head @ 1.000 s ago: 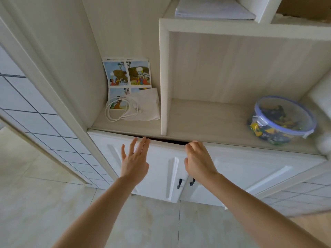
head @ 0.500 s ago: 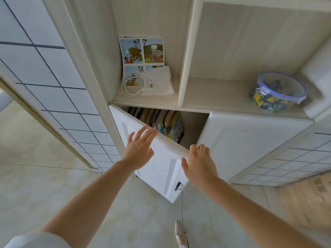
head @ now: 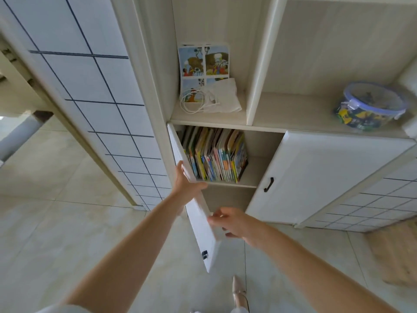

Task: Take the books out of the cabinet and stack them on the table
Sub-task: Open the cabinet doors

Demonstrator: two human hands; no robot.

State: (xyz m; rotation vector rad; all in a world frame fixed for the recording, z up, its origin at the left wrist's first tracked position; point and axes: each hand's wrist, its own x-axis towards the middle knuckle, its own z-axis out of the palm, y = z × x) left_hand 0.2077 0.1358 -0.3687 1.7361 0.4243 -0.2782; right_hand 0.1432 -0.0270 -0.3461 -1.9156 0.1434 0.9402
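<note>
Books (head: pixel 216 154) behind open left door (head: pixel 198 213) — both hands on it

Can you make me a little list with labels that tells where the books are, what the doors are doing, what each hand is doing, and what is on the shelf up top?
books: a row standing upright on the cabinet's upper inner shelf, none taken out yet
left door: swung wide open
right door: partly open, black handle showing
left hand: holding the left door's top edge
right hand: fingers on the left door's edge, lower down
open shelf above: picture sheet, white cloth with a white cord, round tub with a blue rim
table: not in view
</note>
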